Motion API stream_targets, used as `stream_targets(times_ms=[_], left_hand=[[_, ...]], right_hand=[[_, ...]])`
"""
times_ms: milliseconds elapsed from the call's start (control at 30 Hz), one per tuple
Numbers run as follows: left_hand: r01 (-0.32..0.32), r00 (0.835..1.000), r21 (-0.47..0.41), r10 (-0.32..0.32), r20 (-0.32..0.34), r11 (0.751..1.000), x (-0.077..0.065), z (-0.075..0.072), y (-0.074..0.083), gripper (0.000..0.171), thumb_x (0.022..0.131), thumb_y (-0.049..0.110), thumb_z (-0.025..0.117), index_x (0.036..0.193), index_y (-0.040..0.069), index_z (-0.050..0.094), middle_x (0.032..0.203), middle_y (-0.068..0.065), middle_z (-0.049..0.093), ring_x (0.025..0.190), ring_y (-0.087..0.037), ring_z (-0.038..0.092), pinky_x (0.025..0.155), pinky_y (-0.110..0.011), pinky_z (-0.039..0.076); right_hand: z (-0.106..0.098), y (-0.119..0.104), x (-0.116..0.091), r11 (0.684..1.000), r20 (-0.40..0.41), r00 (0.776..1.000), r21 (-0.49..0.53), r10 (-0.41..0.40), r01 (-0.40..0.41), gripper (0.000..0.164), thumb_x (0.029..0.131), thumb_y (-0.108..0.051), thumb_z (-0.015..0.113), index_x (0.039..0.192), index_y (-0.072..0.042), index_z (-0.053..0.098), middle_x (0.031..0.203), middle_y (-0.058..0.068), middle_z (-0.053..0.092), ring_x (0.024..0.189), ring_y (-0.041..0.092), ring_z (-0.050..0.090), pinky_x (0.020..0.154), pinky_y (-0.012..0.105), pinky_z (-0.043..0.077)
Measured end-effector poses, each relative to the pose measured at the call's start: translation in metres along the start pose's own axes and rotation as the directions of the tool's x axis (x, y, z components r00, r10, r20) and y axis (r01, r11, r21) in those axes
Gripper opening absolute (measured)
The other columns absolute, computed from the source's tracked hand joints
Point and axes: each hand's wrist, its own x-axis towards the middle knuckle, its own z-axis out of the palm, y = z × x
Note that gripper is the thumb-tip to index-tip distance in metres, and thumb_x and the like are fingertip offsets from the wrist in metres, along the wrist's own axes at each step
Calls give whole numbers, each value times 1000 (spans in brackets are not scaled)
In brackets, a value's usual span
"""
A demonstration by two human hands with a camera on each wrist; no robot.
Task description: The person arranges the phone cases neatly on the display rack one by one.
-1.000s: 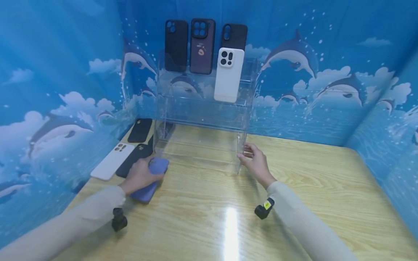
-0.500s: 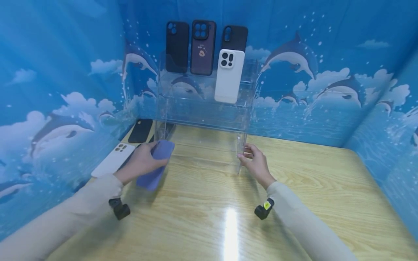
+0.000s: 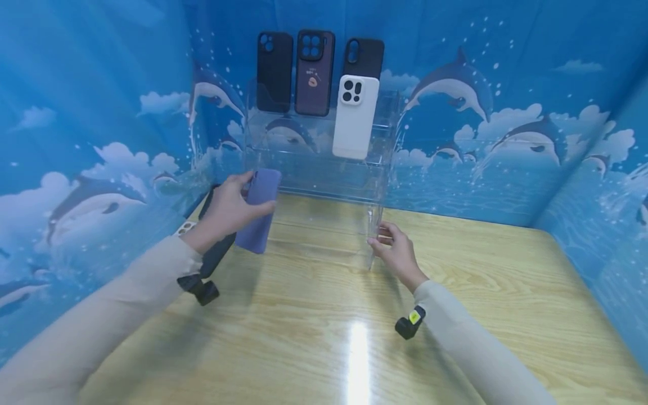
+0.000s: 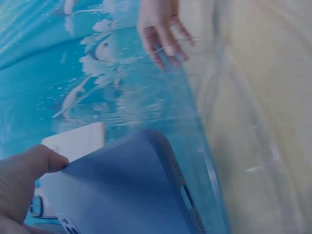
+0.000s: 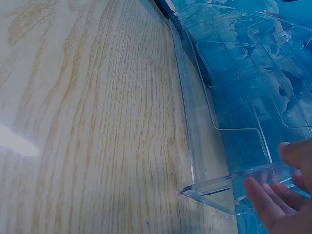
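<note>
My left hand (image 3: 225, 211) grips a purple phone case (image 3: 262, 208) by its edges, with the thumb on the near side. The case is tilted upright in the air before the left part of a clear tiered display stand (image 3: 314, 183). In the left wrist view the case's (image 4: 122, 185) back and one slotted end show, with part of its camera opening. At the stand's right side my right hand (image 3: 400, 256) holds the side panel between thumb and fingers; the right wrist view shows these fingers (image 5: 265, 202) at the panel's edge.
On the stand are a black case (image 3: 274, 76), a dark purple case (image 3: 313, 84), another black case (image 3: 372, 53) and a white case (image 3: 356, 121) overlapping it. Dark cases (image 3: 219, 256) and a white case (image 3: 185, 227) on the table's left are partly hidden by my arm.
My left hand has lifted the purple phone case off the table and carried it forward, up and slightly right, tilting it more upright. The right hand stays at the stand.
</note>
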Motion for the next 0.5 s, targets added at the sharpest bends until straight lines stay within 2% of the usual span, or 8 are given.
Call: stream_targets(times_ms=[267,400,500], left_hand=[[-64,993,-88,54,-106,994,22,-12,25,90,84,48,67,153,10,23,154,-15,27,131,-36,42,97,-53,45],[-77,988,-140,56,-145,987,31,-14,41,91,82,53,67,153,16,23,154,-6,32,133,-30,42,100,-50,44],[-74,986,-175,45,-163,982,38,-14,52,91,82,55,67,153,18,24,151,-4,38,132,-25,44,100,-46,45]], right_hand=[[2,0,0,1000,0,1000,13,3,-3,57,94,-15,62,144,-2,38,138,23,48,122,36,52,86,37,55],[1,0,-1,1000,4,1000,17,-3,3,57,94,-15,62,144,-1,38,138,23,47,122,37,52,86,36,55],[0,-1,-1,1000,1,1000,12,-13,13,57,94,-15,62,143,0,38,137,24,48,122,37,52,87,36,55]])
